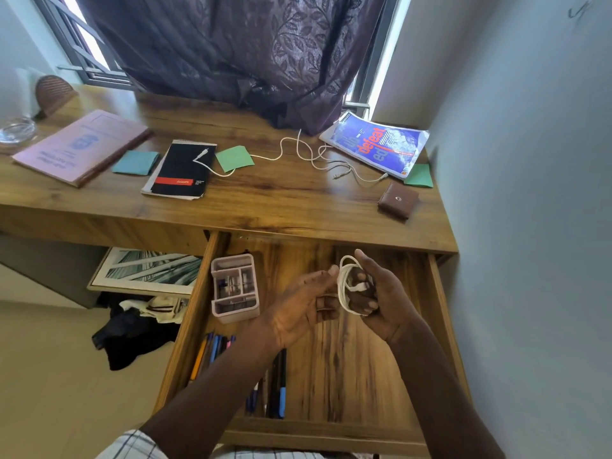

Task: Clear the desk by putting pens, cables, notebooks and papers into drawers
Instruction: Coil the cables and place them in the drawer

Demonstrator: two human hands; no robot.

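Observation:
Over the open wooden drawer [440, 306], my right hand [381, 296] grips a coiled white cable [344, 286]. My left hand [304, 306] is beside it, fingertips touching the coil, fingers fairly straight. Inside the drawer lie several pens [212, 352] and a pink organiser tray [235, 288]. On the desk [281, 200] lie a long white cable [291, 147], a shorter white cable [357, 173], a black notebook [180, 170], a pink book [79, 145], a blue book [377, 144], a teal paper [135, 162] and two green papers [235, 158] [420, 176].
A brown wallet [397, 200] sits near the desk's right edge. A glass ashtray [16, 129] stands at the far left. A dark curtain [248, 51] hangs over the desk's back. The wall [530, 193] is close on the right. Clothes [132, 329] and a framed picture [149, 270] are under the desk.

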